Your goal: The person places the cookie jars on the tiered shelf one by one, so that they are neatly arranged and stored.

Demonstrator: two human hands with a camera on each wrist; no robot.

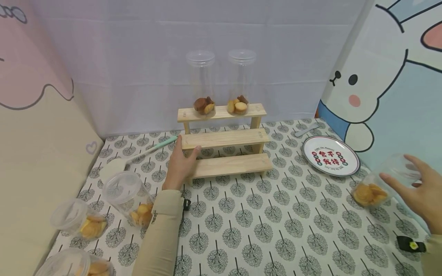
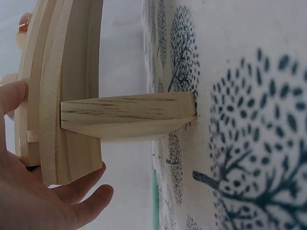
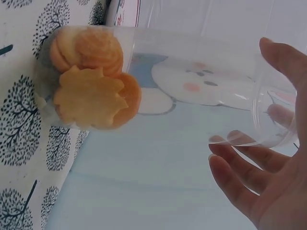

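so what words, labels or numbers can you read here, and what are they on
"食不" on the plate, upper row, in red
"我待" on the plate, lower row, in red
Curved small print on the plate, above and below: too small to read surely
Marks in the small circles beside the red characters: too small to read
No other readable text

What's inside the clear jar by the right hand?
Golden cookies lie at the bottom of the clear jar, including one with a jagged edge and one with a swirl. They overlap, so you can't see the covered parts or whether more hide behind.
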